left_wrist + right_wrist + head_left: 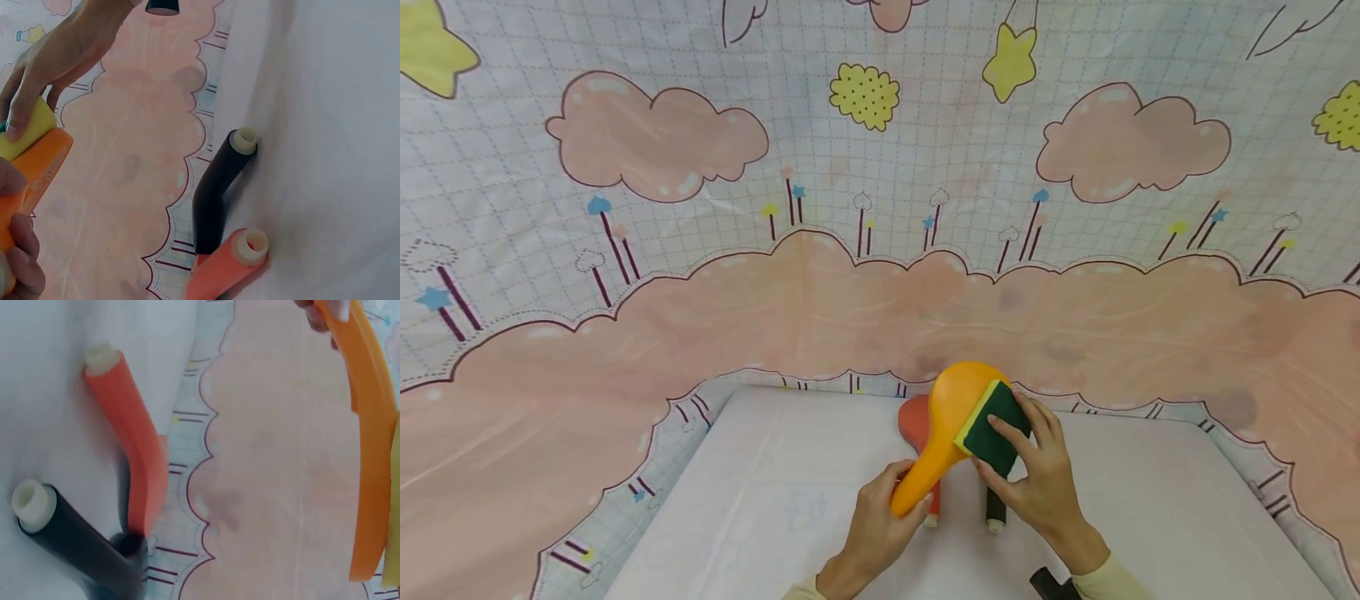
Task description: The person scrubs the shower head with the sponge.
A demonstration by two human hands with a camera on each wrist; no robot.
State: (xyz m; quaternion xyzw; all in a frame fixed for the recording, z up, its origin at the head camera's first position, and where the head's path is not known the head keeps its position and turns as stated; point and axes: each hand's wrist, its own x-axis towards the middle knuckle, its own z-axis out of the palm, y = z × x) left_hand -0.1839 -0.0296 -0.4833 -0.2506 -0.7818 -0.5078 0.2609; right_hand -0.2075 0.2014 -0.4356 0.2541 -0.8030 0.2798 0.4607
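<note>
An orange hand shower head [958,396] is held up tilted above the table, its round end away from me. My left hand [880,521] grips it by the handle, fingers curled round. In my right hand [1048,479] is a sponge [996,433], yellow with a dark green scouring side, pinched between thumb and fingers. The sponge's yellow side lies against the shower head's round end in the head view. Printed marks show on the orange edge [50,169] in the left wrist view.
Behind the held one lie a red shower head [134,431] and a black shower head [212,200], handle ends toward me with pale hollow fittings. The white table [760,467] stands before a cloud-patterned cloth [850,317]. A black piece [1048,583] shows beside the right wrist.
</note>
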